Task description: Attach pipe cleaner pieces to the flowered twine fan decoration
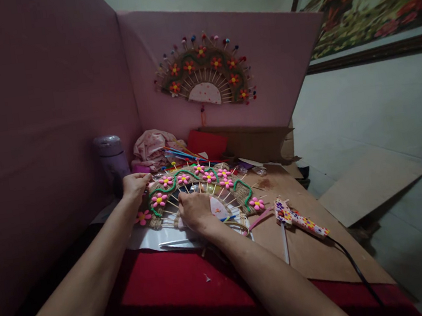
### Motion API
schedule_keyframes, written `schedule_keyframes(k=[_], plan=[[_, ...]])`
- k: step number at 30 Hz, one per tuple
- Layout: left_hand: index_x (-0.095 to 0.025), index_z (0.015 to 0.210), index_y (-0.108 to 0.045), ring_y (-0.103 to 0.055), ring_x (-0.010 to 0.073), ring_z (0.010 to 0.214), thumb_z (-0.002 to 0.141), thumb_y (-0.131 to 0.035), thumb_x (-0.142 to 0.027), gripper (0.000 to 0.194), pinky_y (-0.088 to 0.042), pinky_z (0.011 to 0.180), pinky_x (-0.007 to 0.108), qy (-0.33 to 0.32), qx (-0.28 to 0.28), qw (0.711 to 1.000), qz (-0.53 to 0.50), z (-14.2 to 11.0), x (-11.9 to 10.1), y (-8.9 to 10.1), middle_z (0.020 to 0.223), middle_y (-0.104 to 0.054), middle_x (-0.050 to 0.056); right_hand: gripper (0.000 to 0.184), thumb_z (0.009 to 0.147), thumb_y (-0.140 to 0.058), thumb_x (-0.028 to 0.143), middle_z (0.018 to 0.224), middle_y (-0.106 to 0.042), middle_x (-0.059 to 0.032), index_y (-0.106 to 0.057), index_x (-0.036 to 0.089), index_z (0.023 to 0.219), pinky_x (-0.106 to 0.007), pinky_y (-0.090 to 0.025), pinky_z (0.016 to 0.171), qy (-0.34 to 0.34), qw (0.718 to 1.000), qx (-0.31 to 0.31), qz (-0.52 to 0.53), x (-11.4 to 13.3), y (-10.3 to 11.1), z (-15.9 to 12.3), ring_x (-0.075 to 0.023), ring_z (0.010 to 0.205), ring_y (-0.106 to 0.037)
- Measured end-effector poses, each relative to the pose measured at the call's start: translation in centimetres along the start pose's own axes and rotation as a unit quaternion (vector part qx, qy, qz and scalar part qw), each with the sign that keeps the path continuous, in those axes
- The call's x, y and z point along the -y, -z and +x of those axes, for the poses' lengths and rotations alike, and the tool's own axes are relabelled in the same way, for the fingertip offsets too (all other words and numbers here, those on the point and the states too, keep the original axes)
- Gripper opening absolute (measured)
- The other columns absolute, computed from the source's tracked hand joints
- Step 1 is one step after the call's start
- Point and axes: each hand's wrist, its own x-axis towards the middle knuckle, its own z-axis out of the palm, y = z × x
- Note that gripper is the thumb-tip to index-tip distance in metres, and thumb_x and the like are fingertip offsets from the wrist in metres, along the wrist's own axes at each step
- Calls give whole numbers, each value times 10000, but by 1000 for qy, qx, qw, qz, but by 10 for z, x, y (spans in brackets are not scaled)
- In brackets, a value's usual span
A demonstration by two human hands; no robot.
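Observation:
A half-round craft fan (170, 188) of thin sticks and twine lies on the table, trimmed with pink flowers (159, 200) and a wavy green cord (241, 187). At its upper left rim, my left hand (136, 188) is closed in a pinch; what sits between the fingertips is too small to make out. My right hand (195, 209) is closed over the fan's inner sticks, beside the white patterned half-circle (218, 208) that it partly covers. A few stick ends along the top carry small yellow or red beads. Scissors (179, 244) lie just below the fan.
Right of the fan, a flower-patterned glue gun (291, 217) with a black cord lies on cardboard (325, 257). Behind stand a lidded bottle (112, 160), bunched pink cloth (157, 147) and a red sheet (207, 144). A similar finished-looking fan (203, 71) hangs on the pink panel.

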Motion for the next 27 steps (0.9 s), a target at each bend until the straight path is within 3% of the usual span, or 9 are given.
schedule_keyframes(k=[13,21,27], plan=[[-104,658,-660,-460,109,404,593,-573,-287,213,-309,373,211,-28,-35,999,10,6,8,1,629,-658,94,205,842,-438,264,835,-708,-40,-635,244,893,-260,-391,605,-5,1000,1,0,0,0,0,-182,749,-647],[-108,628,-664,-499,122,449,601,-540,-279,213,-346,421,216,-59,-46,997,19,10,11,2,610,-660,73,218,855,-427,271,855,-706,-42,-634,245,918,-257,-388,610,-3,1000,7,-4,0,0,-1,-175,765,-646],[-119,624,-682,-532,134,522,609,-583,-317,222,-375,480,209,-121,-28,992,30,7,2,1,551,-628,32,220,854,-433,272,846,-707,-46,-645,237,905,-258,-381,602,-6,1000,6,1,1,1,-1,-178,763,-648]])
